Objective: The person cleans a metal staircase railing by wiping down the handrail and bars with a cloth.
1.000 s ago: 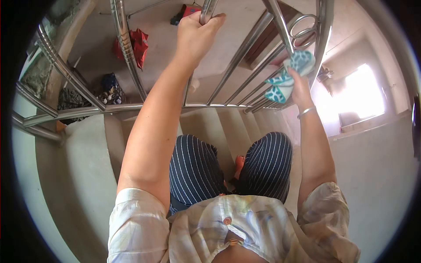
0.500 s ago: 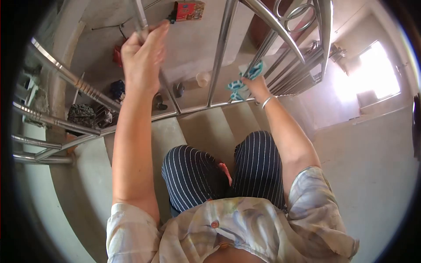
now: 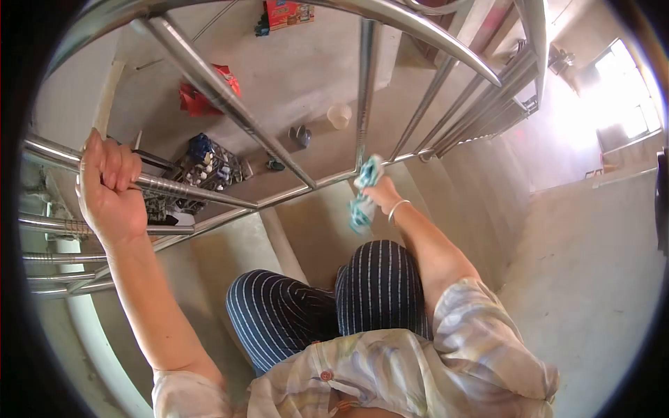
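Observation:
My left hand [image 3: 115, 191] is wrapped round a slanting steel baluster [image 3: 185, 189] at the left of the railing. My right hand [image 3: 382, 195] is closed on a teal-and-white cloth [image 3: 364, 205], whose upper part lies against the foot of an upright baluster [image 3: 366, 90] near the bottom rail [image 3: 282, 198]. Part of the cloth hangs below my fingers over a stair step. A light bangle circles my right wrist.
Stair steps [image 3: 223, 258] lie under my knees. Through the railing, the lower floor holds a red bag [image 3: 198, 97], a red box [image 3: 289, 14], a pale bucket [image 3: 339, 115], shoes [image 3: 301, 136] and a dark patterned pile [image 3: 216, 167]. A bright window [image 3: 620, 90] is at the right.
My left hand has moved left and down to another part of the railing. My right hand has brought the cloth down and left, to the lower end of a baluster. The view has shifted.

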{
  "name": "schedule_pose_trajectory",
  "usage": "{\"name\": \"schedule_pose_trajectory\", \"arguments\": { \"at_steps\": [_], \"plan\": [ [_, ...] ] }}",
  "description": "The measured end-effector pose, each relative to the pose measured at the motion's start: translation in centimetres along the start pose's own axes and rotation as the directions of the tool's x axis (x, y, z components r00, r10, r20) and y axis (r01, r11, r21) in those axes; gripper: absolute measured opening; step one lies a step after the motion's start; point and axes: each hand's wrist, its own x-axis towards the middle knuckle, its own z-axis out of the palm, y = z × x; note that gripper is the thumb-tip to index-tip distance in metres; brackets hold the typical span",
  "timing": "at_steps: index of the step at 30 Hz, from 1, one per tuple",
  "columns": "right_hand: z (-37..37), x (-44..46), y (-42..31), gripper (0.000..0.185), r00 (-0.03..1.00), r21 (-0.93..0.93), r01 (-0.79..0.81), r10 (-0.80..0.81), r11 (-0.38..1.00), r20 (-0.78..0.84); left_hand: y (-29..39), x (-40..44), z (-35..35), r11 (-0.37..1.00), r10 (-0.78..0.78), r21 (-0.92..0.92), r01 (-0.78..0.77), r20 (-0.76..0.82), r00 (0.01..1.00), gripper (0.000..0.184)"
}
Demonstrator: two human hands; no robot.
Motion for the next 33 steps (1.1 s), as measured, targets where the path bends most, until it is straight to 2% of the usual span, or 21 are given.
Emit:
{"name": "schedule_pose_trajectory", "arguments": {
  "at_steps": [1, 2, 4, 6, 8, 9, 10, 11, 12, 14, 15, 17, 19, 22, 24, 26, 28, 29, 30, 31, 33],
  "plan": [
    [-1.4, -1.1, -1.4, 0.026, 0.996, 0.378, 0.072, -0.044, 0.923, -0.081, 0.2, -0.1, 0.2, 1.0, -0.01, 0.023, 0.011, -0.048, 0.999, 0.031],
    [-3.3, -2.2, -2.9, 0.028, 0.984, 0.694, 0.16, -0.056, 0.702, -0.171, 0.3, -0.1, 0.4, 0.999, -0.017, 0.035, 0.018, -0.039, 0.999, 0.033],
    [-7.6, -3.4, -5.8, 0.034, 0.948, 0.811, 0.311, -0.104, 0.495, -0.3, 0.4, -0.3, 1.0, 0.999, -0.002, 0.047, 0.007, -0.092, 0.996, 0.033],
    [-11.4, -6.6, -11.7, 0.034, 0.814, 0.787, 0.569, -0.301, 0.241, -0.496, 0.2, -0.5, 1.4, 0.998, 0.004, 0.055, 0.004, -0.145, 0.989, 0.034],
    [-13.9, -8.3, -16.6, 0.031, 0.684, 0.564, 0.715, -0.582, 0.413, -0.44, 0.2, -0.4, 1.4, 0.999, -0.011, 0.035, 0.016, -0.133, 0.991, 0.036],
    [-14.3, -8.6, -18.8, 0.031, 0.684, 0.569, 0.713, -0.581, 0.409, -0.441, 0.4, -0.5, 1.7, 0.999, -0.008, 0.041, 0.014, -0.131, 0.991, 0.036],
    [-14.3, -8.7, -20.8, 0.031, 0.54, 0.066, 0.804, -0.679, 0.591, -0.497, 0.5, -0.6, 1.9, 0.999, -0.009, 0.051, 0.018, -0.17, 0.985, 0.036],
    [-14.4, -8.1, -21.7, 0.032, 0.408, -0.457, 0.658, -0.794, 0.598, -0.452, 0.4, -0.6, 2.0, 0.998, -0.012, 0.062, 0.025, -0.21, 0.978, 0.036],
    [-14.5, -6.8, -21.5, 0.032, 0.416, -0.449, 0.658, -0.789, 0.604, -0.453, 0.3, -0.5, 1.9, 0.997, -0.015, 0.072, 0.03, -0.21, 0.978, 0.036],
    [-14.0, -3.6, -19.6, 0.036, 0.618, -0.22, 0.595, -0.615, 0.773, -0.49, 0.2, -0.2, 1.2, 0.997, 0.003, 0.073, 0.013, -0.208, 0.978, 0.037],
    [-13.3, -2.3, -17.9, 0.036, 0.628, -0.21, 0.587, -0.604, 0.782, -0.491, 0.1, 0.0, 1.1, 0.996, -0.006, 0.084, 0.023, -0.203, 0.979, 0.037],
    [-11.2, 0.4, -13.8, 0.035, 0.483, -0.213, 0.656, -0.619, 0.724, -0.619, 0.4, -0.1, 1.1, 0.997, -0.003, 0.078, 0.018, -0.184, 0.983, 0.038],
    [-8.8, 3.1, -8.9, 0.039, 0.497, -0.223, 0.583, -0.56, 0.781, -0.662, 0.5, 0.0, 0.8, 0.997, 0.004, 0.072, 0.011, -0.207, 0.978, 0.037],
    [-6.0, 7.5, -2.4, 0.041, 0.546, -0.338, 0.436, -0.544, 0.834, -0.638, 0.8, 0.2, 0.0, 0.999, 0.008, 0.036, -0.005, -0.073, 0.997, 0.033],
    [-4.9, 8.0, -0.2, 0.042, 0.801, -0.07, 0.097, -0.119, 0.993, -0.586, 0.6, 0.1, 0.0, 0.999, 0.012, 0.054, -0.009, -0.062, 0.998, 0.032],
    [-4.7, 9.4, 2.1, 0.042, 0.883, -0.031, -0.119, 0.092, 0.992, -0.46, 0.8, 0.2, -0.6, 0.998, 0.024, 0.052, -0.022, -0.021, 0.999, 0.03],
    [-4.4, 11.0, 4.6, 0.039, 0.911, -0.252, -0.08, -0.032, 0.964, -0.41, 0.8, 0.3, -0.5, 0.998, 0.033, 0.047, -0.034, 0.028, 0.999, 0.03],
    [-4.7, 11.0, 5.1, 0.039, 0.912, -0.254, -0.076, -0.036, 0.964, -0.409, 0.7, 0.1, -0.4, 0.999, 0.016, 0.04, -0.019, 0.073, 0.997, 0.03],
    [-5.6, 9.7, 4.3, 0.037, 0.921, 0.103, -0.188, 0.212, 0.977, -0.328, 0.8, 0.0, -0.3, 0.999, 0.015, 0.038, -0.017, 0.068, 0.998, 0.03],
    [-6.3, 8.4, 4.0, 0.035, 0.895, 0.429, -0.312, 0.414, 0.848, -0.168, 0.8, 0.0, -0.2, 0.999, 0.014, 0.041, -0.016, 0.042, 0.999, 0.03],
    [-7.5, 6.7, 5.3, 0.031, 0.888, 0.284, -0.371, 0.427, 0.884, -0.171, 0.4, 0.1, -0.3, 1.0, 0.018, 0.018, -0.019, 0.018, 1.0, 0.031]
  ]
}}
